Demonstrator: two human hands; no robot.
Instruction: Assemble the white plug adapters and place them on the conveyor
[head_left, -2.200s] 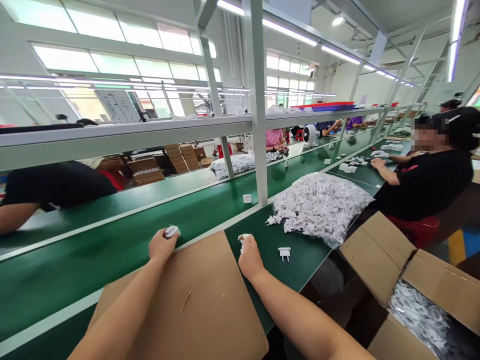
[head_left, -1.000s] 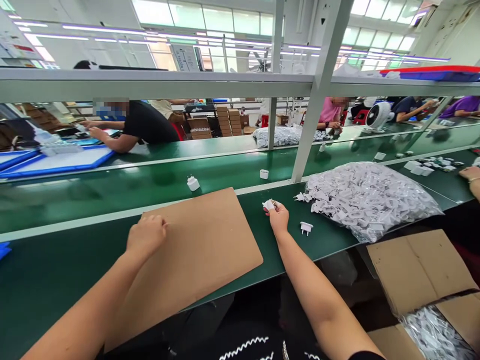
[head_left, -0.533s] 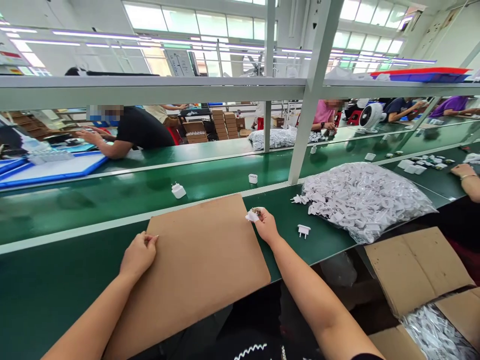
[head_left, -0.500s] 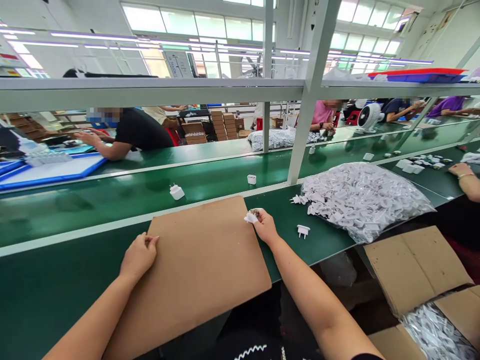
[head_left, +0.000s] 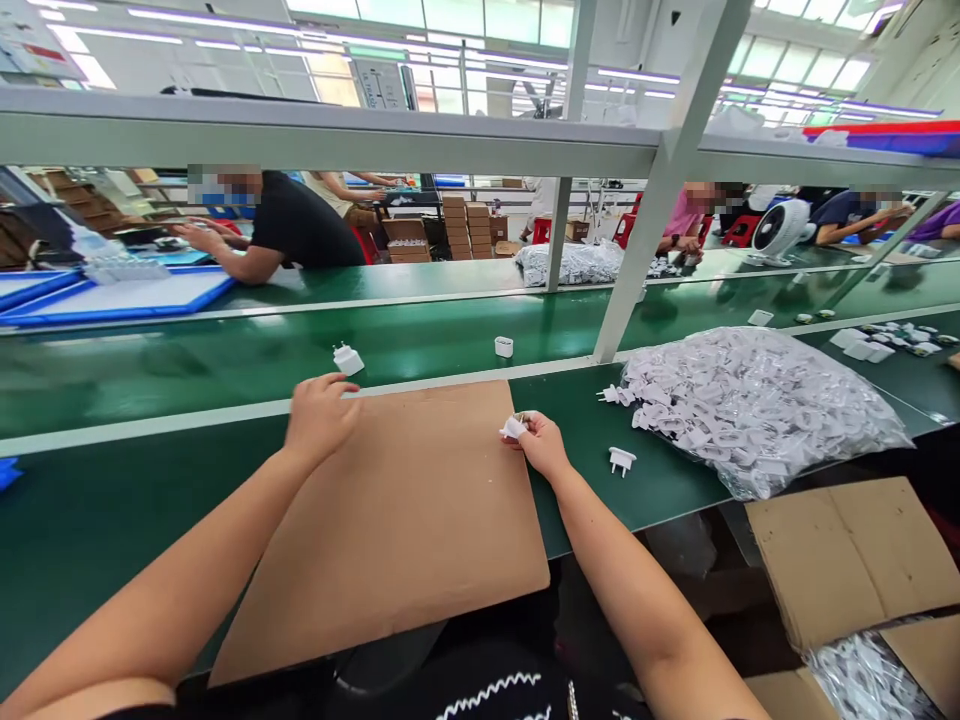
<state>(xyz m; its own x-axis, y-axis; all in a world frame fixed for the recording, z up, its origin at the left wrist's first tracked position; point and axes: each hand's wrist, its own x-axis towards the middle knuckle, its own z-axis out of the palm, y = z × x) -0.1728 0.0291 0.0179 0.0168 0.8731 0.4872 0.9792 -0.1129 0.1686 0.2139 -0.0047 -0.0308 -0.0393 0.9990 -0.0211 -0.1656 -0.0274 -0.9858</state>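
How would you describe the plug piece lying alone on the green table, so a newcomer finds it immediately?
Find the big clear bag of white parts on the green table. Between it and the wearer's right hand lies a white plug piece. It lies alone, two pins toward the table's near edge, while similar pieces spill from the bag.

Right fingers [head_left: 532,441] partly hide a white piece [head_left: 512,428].

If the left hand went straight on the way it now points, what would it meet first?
Probably the white two-pin plug, just ahead of the left hand; depth is unclear, and the fingers angle rightward, so they might pass beside it.
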